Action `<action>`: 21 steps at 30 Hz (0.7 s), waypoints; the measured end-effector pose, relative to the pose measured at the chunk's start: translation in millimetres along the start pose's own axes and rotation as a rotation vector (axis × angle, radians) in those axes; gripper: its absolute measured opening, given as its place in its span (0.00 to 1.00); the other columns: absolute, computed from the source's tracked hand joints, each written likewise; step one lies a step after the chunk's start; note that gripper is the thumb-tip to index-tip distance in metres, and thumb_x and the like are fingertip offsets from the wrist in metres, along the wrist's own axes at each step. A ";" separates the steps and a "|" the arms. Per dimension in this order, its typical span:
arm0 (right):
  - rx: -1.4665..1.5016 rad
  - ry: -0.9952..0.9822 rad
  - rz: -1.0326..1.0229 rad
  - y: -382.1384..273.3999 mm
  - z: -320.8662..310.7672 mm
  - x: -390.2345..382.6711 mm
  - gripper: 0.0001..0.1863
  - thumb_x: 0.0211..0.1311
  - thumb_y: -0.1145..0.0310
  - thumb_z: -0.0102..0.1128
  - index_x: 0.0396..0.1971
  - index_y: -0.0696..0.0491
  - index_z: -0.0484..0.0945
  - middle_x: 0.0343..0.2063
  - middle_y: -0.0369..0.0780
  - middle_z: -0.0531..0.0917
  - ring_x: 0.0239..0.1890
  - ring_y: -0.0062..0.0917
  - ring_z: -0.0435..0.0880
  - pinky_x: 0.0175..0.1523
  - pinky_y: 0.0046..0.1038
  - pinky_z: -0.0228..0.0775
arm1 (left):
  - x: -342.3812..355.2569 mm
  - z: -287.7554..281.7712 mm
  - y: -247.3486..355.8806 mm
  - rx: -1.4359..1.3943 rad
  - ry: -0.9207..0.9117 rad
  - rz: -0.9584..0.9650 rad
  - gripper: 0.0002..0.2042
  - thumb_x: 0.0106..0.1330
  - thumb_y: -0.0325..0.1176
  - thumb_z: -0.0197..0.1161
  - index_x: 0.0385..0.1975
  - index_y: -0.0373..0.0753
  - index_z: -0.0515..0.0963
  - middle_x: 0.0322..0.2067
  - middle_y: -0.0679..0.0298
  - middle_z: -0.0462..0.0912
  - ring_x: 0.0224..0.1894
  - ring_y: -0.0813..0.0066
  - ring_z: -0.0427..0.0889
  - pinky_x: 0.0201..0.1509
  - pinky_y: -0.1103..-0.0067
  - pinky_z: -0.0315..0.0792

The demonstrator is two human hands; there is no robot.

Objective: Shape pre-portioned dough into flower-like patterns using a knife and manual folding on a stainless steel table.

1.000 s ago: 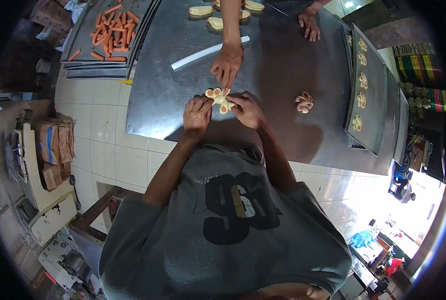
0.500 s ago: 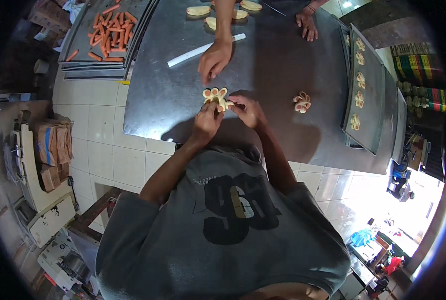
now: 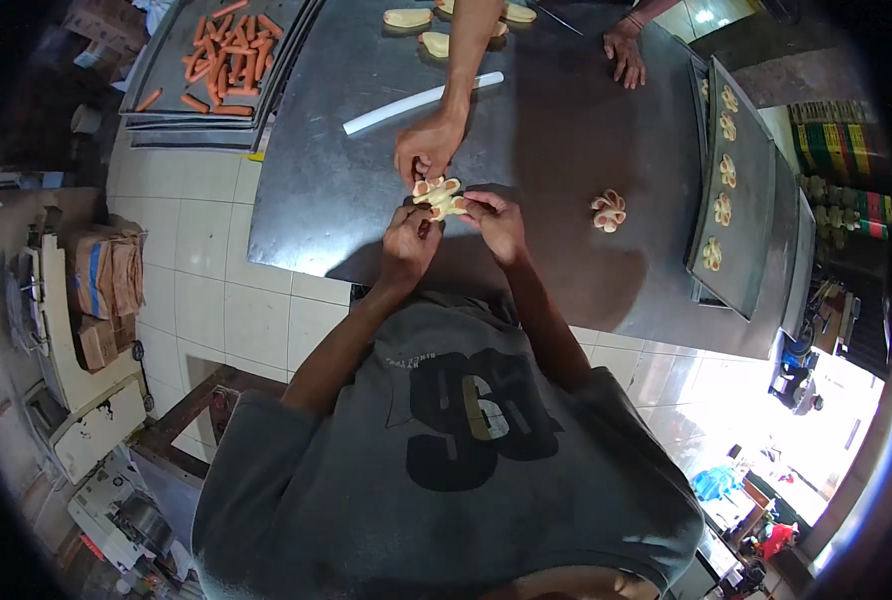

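A flower-like sausage bun of pale raw dough with sausage slices (image 3: 441,200) is on the metal table in front of me. My left hand (image 3: 412,243) pinches its near left side with fingers closed. On its right edge, my right hand (image 3: 499,228) grips a dough petal between thumb and fingers. A co-worker's hand (image 3: 432,142) reaches from the far side, and its fingertips touch the bun's far left part. Another shaped sausage bun (image 3: 608,211) lies farther right on the table.
A white rod (image 3: 421,103) lies beyond the co-worker's hand. Several sausage-filled dough pieces (image 3: 407,18) are at the far edge. Orange sausages (image 3: 228,60) cover a tray at the far left. A tray (image 3: 756,200) at right bears shaped buns. The co-worker's other hand (image 3: 625,55) rests on the table.
The co-worker's hand has come down onto the bun's far side. My hands still hold the bun, whose petals have shifted. The view has moved slightly.
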State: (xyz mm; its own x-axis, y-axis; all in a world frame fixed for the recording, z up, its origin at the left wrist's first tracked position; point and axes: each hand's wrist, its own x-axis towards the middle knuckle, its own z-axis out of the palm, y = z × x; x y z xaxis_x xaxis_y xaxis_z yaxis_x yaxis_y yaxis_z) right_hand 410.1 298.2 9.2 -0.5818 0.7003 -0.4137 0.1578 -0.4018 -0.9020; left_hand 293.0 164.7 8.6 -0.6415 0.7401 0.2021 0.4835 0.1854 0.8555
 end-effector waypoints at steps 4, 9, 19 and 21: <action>-0.009 0.026 0.032 4.6 1.4 3.0 0.12 0.70 0.75 0.60 0.49 0.65 0.79 0.43 0.45 0.85 0.48 0.26 0.85 0.51 0.25 0.81 | 1.0 -3.2 -4.5 -0.003 -0.067 0.007 0.10 0.61 0.25 0.68 0.41 0.34 0.78 0.34 0.54 0.79 0.31 0.59 0.83 0.35 0.69 0.77; -0.013 0.020 0.000 7.4 -1.6 2.3 0.11 0.69 0.75 0.61 0.47 0.65 0.80 0.42 0.44 0.85 0.47 0.25 0.85 0.50 0.24 0.81 | 7.0 -6.9 4.5 -0.104 -0.037 -0.101 0.15 0.60 0.22 0.68 0.46 0.34 0.76 0.36 0.54 0.77 0.35 0.56 0.82 0.40 0.68 0.77; -0.100 -0.038 0.022 -1.6 -1.8 2.1 0.11 0.67 0.73 0.64 0.45 0.62 0.82 0.40 0.41 0.85 0.43 0.22 0.85 0.49 0.23 0.82 | 2.7 -3.5 -8.1 0.008 0.070 0.092 0.23 0.57 0.20 0.69 0.55 0.32 0.74 0.42 0.50 0.79 0.45 0.51 0.80 0.48 0.66 0.77; -0.090 -0.040 0.003 2.6 -3.6 2.9 0.11 0.67 0.73 0.64 0.45 0.63 0.82 0.40 0.42 0.86 0.43 0.23 0.85 0.47 0.24 0.82 | 4.1 -5.1 -8.7 0.151 0.061 0.248 0.19 0.58 0.21 0.70 0.50 0.32 0.77 0.40 0.52 0.79 0.41 0.52 0.83 0.43 0.67 0.79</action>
State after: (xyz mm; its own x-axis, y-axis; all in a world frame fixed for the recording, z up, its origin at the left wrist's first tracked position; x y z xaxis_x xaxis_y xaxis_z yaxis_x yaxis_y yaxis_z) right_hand 411.7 301.4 5.2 -0.6122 0.6742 -0.4131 0.2299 -0.3482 -0.9088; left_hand 283.1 162.8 4.4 -0.5253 0.7352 0.4284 0.7103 0.1017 0.6965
